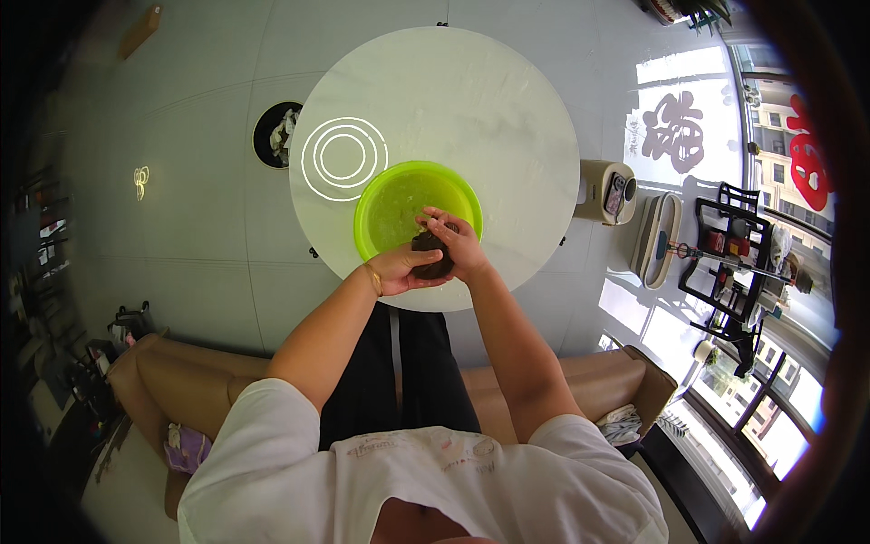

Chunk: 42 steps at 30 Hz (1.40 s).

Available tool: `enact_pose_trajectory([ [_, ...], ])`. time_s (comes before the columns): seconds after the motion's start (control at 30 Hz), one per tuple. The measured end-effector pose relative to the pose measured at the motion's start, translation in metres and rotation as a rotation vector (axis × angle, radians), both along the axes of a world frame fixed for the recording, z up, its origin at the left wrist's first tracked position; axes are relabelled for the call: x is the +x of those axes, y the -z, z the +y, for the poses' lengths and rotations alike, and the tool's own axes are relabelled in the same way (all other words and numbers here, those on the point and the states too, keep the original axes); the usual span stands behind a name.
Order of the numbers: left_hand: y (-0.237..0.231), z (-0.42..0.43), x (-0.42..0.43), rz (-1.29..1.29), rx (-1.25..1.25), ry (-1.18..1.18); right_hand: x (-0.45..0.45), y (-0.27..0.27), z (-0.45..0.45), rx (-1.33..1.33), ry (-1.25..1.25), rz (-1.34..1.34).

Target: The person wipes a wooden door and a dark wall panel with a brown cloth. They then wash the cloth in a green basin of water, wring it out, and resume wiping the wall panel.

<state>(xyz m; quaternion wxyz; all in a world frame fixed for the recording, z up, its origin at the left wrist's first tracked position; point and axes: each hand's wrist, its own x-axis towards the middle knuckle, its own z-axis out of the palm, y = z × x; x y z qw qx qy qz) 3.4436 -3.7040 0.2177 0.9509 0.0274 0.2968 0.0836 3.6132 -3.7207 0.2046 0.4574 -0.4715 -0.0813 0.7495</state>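
In the head view, my left hand (398, 268) cups a dark brown, rounded object (429, 264) from the left and below, its thumb lying across the front. My right hand (465, 247) wraps the same object from the right, with its fingers bent over the top. It looks like a small pot, but my fingers hide too much to be sure. Some light bits show by the right fingertips. Both hands are over the near right part of a bright green plastic basin (362, 224). Shallow, cloudy liquid seems to lie in it.
The basin stands on a round white table (503, 122) near its front edge. A bin (258, 139) with waste sits left of the table. At right are a beige appliance (597, 187) with a phone on top and a collapsible tub (669, 238). A brown sofa (190, 370) is behind.
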Motion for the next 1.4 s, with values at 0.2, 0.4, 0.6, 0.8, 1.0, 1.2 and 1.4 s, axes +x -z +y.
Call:
enact_pose_trajectory([
  [0.2, 0.006, 0.015, 0.008, 0.192, 0.219, 0.293, 0.003, 0.002, 0.018, -0.104, -0.149, -0.084],
  [0.4, 0.018, 0.019, 0.023, 0.532, 0.918, 0.7, -0.007, 0.033, 0.027, -0.161, -0.374, -0.468],
  [0.6, 0.052, 0.01, 0.032, 0.885, 1.297, 0.784, -0.026, 0.062, 0.036, -0.113, -0.57, -1.099],
  [0.8, 0.052, -0.005, 0.03, 0.956, 1.072, 0.484, -0.035, 0.042, 0.05, -0.098, -0.738, -1.164],
  [1.0, -0.027, -0.005, 0.013, 0.266, -0.074, -0.083, 0.013, -0.023, 0.058, -0.037, -0.46, 0.063],
  [1.2, -0.101, -0.004, 0.015, -0.373, -0.428, -0.274, -0.006, -0.072, 0.045, 0.42, -0.061, 0.927],
  [1.4, -0.114, -0.004, 0.003, -0.069, -0.205, -0.031, 0.004, -0.105, 0.045, -0.009, -0.178, 0.286],
])
